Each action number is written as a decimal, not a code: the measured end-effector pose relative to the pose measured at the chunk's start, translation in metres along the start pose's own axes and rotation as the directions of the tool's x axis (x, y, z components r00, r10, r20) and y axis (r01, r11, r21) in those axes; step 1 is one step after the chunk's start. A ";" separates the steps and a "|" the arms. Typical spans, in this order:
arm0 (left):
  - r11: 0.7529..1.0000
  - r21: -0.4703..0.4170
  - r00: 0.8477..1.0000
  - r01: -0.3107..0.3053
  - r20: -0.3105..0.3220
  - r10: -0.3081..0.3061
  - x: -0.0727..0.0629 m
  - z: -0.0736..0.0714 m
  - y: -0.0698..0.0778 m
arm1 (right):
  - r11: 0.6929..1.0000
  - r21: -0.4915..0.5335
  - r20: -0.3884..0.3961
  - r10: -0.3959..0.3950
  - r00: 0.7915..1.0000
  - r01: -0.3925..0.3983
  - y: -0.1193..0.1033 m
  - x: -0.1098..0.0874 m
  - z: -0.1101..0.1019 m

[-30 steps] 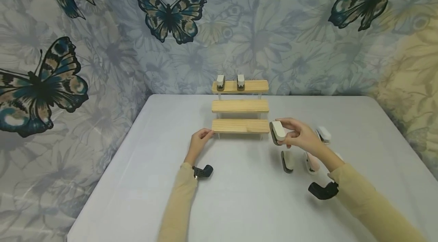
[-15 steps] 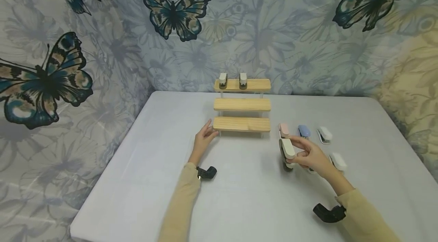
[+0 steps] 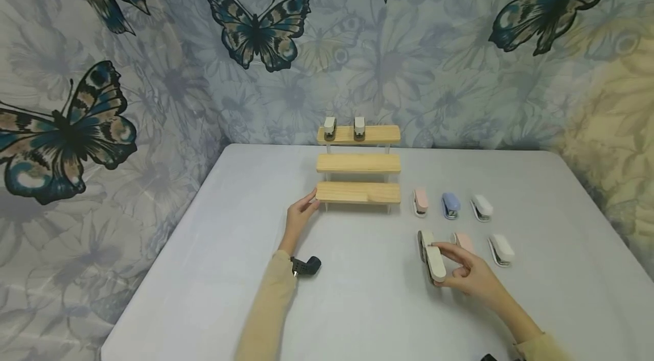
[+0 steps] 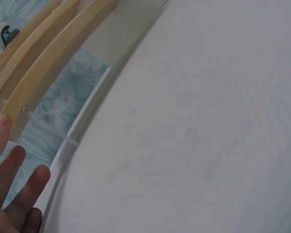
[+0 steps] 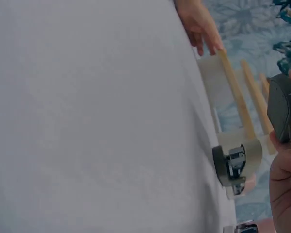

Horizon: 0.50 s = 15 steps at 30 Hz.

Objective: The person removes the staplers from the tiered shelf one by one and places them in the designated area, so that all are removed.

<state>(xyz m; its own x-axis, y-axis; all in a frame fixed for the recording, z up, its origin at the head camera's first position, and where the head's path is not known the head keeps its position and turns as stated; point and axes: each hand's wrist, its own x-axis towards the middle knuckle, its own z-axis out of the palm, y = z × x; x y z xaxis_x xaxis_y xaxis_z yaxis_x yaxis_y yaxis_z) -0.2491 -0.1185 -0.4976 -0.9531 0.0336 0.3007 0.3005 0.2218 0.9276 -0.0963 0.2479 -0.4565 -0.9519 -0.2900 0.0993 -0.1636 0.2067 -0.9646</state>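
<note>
My right hand (image 3: 472,273) pinches an off-white stapler (image 3: 436,264) with a dark grey base, low over the right side of the table. Its dark underside shows at the right edge of the right wrist view. A similar off-white stapler (image 5: 245,162) stands just behind it, partly hidden in the head view. My left hand (image 3: 298,219) touches the left end of the lowest board of a three-tier wooden shelf (image 3: 357,192). In the left wrist view the thumb (image 4: 0,128) meets the board's end, while other fingers spread loosely below.
Two off-white staplers (image 3: 330,129) stand on the top board's left half. Right of the shelf, a pink stapler (image 3: 420,202), a blue one (image 3: 451,205) and a white one (image 3: 482,208) form a row. Nearer are another pink stapler (image 3: 464,240) and a white stapler (image 3: 502,250).
My right hand has carried the off-white stapler from beside the lowest board back toward the near right, and down. My left hand stays at the shelf's left end, its fingers shifting slightly.
</note>
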 end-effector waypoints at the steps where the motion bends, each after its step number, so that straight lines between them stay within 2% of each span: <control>1: 1.000 0.002 1.000 -0.007 0.004 0.007 -0.003 0.000 0.003 | 1.000 -0.005 0.013 0.000 1.000 0.000 0.002 -0.004 0.003; 6: 1.000 0.006 1.000 -0.025 0.011 0.025 -0.014 -0.002 0.021 | 1.000 0.019 0.020 0.001 1.000 -0.001 0.007 -0.014 0.011; 10: 1.000 -0.014 1.000 -0.012 0.026 0.013 -0.012 -0.002 0.025 | 0.998 0.063 -0.010 0.008 1.000 -0.008 0.010 -0.017 0.011; 15: 0.999 -0.023 0.998 -0.048 0.034 0.049 -0.008 -0.001 0.024 | 0.992 0.124 -0.001 -0.011 1.000 0.011 0.017 -0.022 0.010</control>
<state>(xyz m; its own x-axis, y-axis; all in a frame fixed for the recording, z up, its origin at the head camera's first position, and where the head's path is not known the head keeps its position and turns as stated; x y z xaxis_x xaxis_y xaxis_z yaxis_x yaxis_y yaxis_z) -0.2341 -0.1146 -0.4777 -0.9378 0.0780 0.3382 0.3471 0.1970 0.9169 -0.0751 0.2487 -0.4773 -0.9503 -0.2909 0.1105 -0.1410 0.0859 -0.9863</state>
